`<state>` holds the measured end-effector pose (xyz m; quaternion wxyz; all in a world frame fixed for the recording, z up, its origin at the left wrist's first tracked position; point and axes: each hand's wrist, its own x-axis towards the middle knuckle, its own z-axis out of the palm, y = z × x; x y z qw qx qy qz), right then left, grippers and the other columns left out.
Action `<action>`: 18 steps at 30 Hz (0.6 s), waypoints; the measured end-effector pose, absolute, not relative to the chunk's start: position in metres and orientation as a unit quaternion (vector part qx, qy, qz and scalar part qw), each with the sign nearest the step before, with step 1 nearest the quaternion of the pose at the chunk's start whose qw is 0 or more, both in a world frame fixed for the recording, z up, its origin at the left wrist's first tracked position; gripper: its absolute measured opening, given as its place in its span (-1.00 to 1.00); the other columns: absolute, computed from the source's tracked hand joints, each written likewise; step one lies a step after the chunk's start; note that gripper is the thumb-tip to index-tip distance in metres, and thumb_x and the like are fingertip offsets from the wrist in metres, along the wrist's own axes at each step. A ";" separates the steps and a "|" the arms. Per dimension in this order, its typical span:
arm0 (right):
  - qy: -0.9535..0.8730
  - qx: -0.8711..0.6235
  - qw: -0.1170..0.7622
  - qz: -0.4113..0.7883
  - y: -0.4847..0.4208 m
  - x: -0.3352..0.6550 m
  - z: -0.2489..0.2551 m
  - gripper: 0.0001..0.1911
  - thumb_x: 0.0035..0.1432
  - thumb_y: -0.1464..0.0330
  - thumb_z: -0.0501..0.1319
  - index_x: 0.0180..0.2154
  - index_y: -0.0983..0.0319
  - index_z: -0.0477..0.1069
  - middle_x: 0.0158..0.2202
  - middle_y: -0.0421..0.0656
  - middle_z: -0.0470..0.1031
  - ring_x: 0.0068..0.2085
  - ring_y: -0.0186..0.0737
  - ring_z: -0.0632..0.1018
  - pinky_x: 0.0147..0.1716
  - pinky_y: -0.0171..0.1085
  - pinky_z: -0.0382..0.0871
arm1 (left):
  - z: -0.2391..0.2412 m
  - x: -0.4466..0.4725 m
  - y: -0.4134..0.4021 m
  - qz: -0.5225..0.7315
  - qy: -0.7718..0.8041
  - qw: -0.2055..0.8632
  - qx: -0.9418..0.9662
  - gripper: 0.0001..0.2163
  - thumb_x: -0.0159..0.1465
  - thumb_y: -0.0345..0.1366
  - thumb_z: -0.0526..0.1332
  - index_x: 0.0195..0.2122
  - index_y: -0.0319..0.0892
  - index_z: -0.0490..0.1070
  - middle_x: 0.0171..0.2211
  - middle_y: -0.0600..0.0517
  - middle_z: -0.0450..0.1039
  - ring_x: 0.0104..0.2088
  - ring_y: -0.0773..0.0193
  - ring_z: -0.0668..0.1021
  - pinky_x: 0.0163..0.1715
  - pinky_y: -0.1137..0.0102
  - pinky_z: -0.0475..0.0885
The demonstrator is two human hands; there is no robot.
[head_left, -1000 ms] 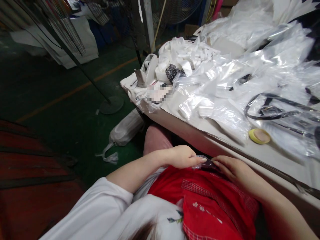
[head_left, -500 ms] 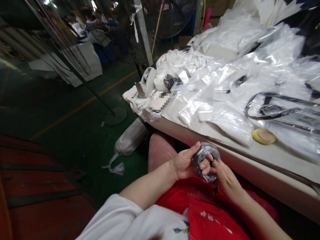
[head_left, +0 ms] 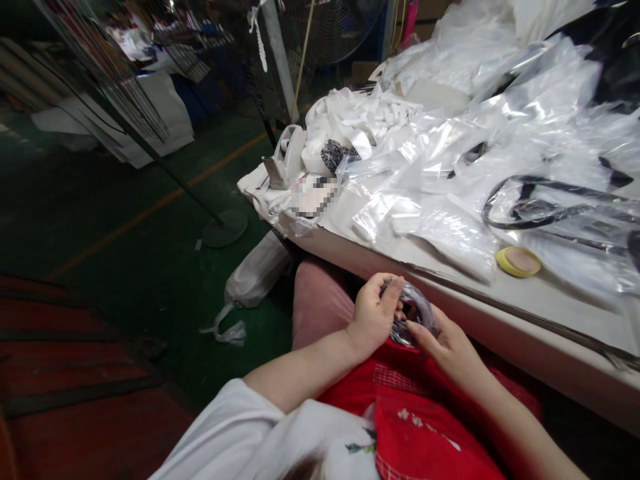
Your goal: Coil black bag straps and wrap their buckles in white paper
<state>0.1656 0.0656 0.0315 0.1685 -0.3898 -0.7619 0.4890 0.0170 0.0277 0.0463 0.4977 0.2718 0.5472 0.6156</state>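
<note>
Just above my lap I hold a dark ring-shaped coil (head_left: 424, 308) with a shiny, clear plastic-like surface. What lies inside the wrapping I cannot make out. My left hand (head_left: 377, 310) is closed on its left side, thumb over the top edge. My right hand (head_left: 447, 337) grips the right and lower side, with the thumb across the ring near its open middle. Parts of the coil are hidden behind my fingers. Beyond the hands, a yellow tape roll (head_left: 519, 261) lies on the white-topped table (head_left: 450, 283).
Clear plastic bags (head_left: 440, 193) are heaped over the table, one with a black looped cord (head_left: 520, 200). A white tape dispenser (head_left: 287, 157) stands at the left corner. Below, a white bundle (head_left: 257, 270) lies on the green floor beside a stand base (head_left: 225, 228).
My left hand has shifted its hold, thumb and fingers now over the coil's upper left side. My right thumb has come across the ring. The view has moved slightly.
</note>
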 end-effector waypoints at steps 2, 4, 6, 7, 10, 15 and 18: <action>-0.732 -0.394 0.221 0.510 0.056 0.157 0.023 -0.54 0.24 0.08 0.11 0.04 0.25 0.33 -0.05 -0.01 0.56 -0.05 -0.01 0.55 0.00 -0.11 0.40 | 0.047 0.021 0.030 0.664 0.522 0.490 0.215 -0.59 0.20 0.12 0.20 -0.24 -0.16 0.30 -0.59 0.21 0.26 -0.62 0.45 0.34 -0.58 0.53 0.29; -0.710 -0.399 0.260 0.519 0.053 0.154 0.021 -0.52 0.27 0.10 0.08 0.08 0.26 0.31 0.01 0.01 0.53 0.03 0.01 0.52 0.07 -0.09 0.36 | 0.047 0.024 0.030 0.687 0.499 0.497 0.178 -0.59 0.20 0.12 0.20 -0.25 -0.15 0.27 -0.56 0.21 0.27 -0.59 0.45 0.35 -0.54 0.53 0.32; -0.710 -0.394 0.269 0.518 0.060 0.158 0.026 -0.55 0.30 0.11 0.05 0.07 0.24 0.34 0.03 0.00 0.52 0.05 0.00 0.52 0.09 -0.10 0.34 | 0.047 0.022 0.029 0.688 0.491 0.506 0.173 -0.59 0.20 0.12 0.20 -0.27 -0.15 0.28 -0.50 0.17 0.33 -0.52 0.43 0.40 -0.46 0.51 0.37; -0.721 -0.385 0.256 0.517 0.066 0.162 0.031 -0.57 0.31 0.12 0.04 0.06 0.22 0.36 0.02 -0.02 0.53 0.04 -0.01 0.52 0.09 -0.11 0.35 | 0.047 0.019 0.029 0.678 0.493 0.514 0.184 -0.59 0.19 0.12 0.21 -0.28 -0.17 0.29 -0.47 0.14 0.36 -0.47 0.41 0.43 -0.41 0.50 0.38; -0.777 -0.339 0.169 0.503 0.085 0.179 0.051 -0.61 0.30 0.13 0.06 0.02 0.18 0.42 -0.05 -0.07 0.57 -0.03 -0.01 0.55 0.02 -0.14 0.40 | 0.048 0.006 0.027 0.608 0.509 0.553 0.257 -0.58 0.23 0.12 0.15 -0.28 -0.20 0.33 -0.43 0.08 0.43 -0.41 0.36 0.47 -0.35 0.47 0.39; -0.816 -0.332 0.046 0.472 0.094 0.198 0.069 -0.70 0.31 0.15 0.07 -0.18 0.18 0.47 -0.26 -0.13 0.61 -0.26 -0.07 0.58 -0.20 -0.18 0.45 | 0.060 -0.005 0.027 0.458 0.554 0.455 0.526 -0.61 0.29 -0.02 0.15 0.01 -0.18 0.41 -0.18 -0.06 0.52 -0.15 0.19 0.53 -0.08 0.34 0.39; -0.804 -0.333 0.049 0.491 0.091 0.199 0.065 -0.71 0.30 0.18 0.07 -0.21 0.19 0.48 -0.26 -0.12 0.61 -0.26 -0.08 0.59 -0.22 -0.20 0.45 | 0.062 0.004 0.028 0.424 0.495 0.445 0.614 -0.67 0.33 -0.14 0.12 0.04 -0.16 0.44 -0.05 -0.08 0.51 -0.04 0.18 0.52 0.05 0.36 0.33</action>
